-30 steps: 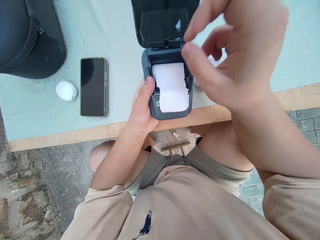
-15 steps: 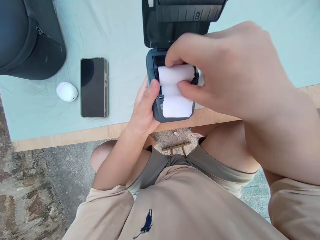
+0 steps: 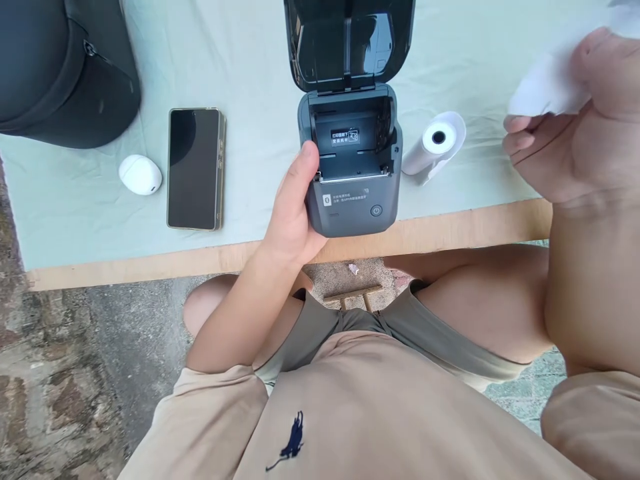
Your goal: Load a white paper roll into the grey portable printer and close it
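Note:
My left hand (image 3: 293, 217) grips the dark label printer (image 3: 350, 213) by its left side, thumb on the upper edge. The printer's black lid (image 3: 350, 47) stands raised, and its bare paper compartment (image 3: 350, 133) shows a small printed sticker. Up at the right edge, my right hand (image 3: 595, 127) is closed on white paper (image 3: 543, 83), blurred and partly cut off by the frame. Just right of the printer, a paper roll (image 3: 435, 147) with a dark core hole lies on the cloth, its end a little loose.
A black phone (image 3: 194, 168) lies left of the printer, with a white earbud case (image 3: 140, 175) beside it. A large black zippered bag (image 3: 65, 73) fills the top left corner. The pale green cloth (image 3: 250, 87) stops short of the wooden table edge (image 3: 150, 263).
My right hand has lifted the white paper out of the printer and carried it to the upper right. The compartment and the second roll have come into view. My left hand still holds the printer.

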### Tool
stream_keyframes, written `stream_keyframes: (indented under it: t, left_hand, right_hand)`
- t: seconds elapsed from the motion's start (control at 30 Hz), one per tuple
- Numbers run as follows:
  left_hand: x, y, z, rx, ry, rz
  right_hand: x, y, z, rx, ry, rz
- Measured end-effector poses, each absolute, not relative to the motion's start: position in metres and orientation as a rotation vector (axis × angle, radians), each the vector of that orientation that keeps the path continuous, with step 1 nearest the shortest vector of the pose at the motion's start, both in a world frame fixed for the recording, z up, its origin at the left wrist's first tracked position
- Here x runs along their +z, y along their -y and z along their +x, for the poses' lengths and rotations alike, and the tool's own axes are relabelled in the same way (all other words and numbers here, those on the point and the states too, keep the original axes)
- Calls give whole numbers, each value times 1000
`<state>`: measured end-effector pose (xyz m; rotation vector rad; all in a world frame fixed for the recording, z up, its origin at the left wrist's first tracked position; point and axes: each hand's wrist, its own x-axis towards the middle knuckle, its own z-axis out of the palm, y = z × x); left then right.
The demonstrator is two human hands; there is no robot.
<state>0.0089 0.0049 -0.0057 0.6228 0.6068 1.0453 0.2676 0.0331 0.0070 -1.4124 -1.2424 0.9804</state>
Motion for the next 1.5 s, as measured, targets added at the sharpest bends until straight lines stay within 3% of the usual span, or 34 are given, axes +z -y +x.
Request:
stream_keyframes:
  t: [0.13, 0.37, 0.53, 0.73, 0.9, 1.17, 1.5]
  left_hand:
    - [-5, -5, 11, 1068, -552, 576]
    - [-4, -5, 14, 1077, -605, 617]
    - [-5, -6, 12, 1064, -669, 651]
    - [-5, -5, 10, 1037, -619, 625]
    - [-5, -5, 12, 1040, -623, 621]
    - [-4, -4, 13, 1054, -568, 609]
    - [-6, -5, 10, 1036, -589, 626]
  right_hand:
    - [4, -25, 263, 1058, 1233, -1266]
    - [4, -20, 263, 341, 1798, -1684]
    - [5, -22, 259, 287, 1874, -1958]
    - [16, -9, 254, 87, 1852, -1490]
    - [20, 5, 217, -19, 2115, -1588]
    - [11, -7, 200, 221, 2230, -1886]
    - [23, -4, 196, 677, 1622, -1393]
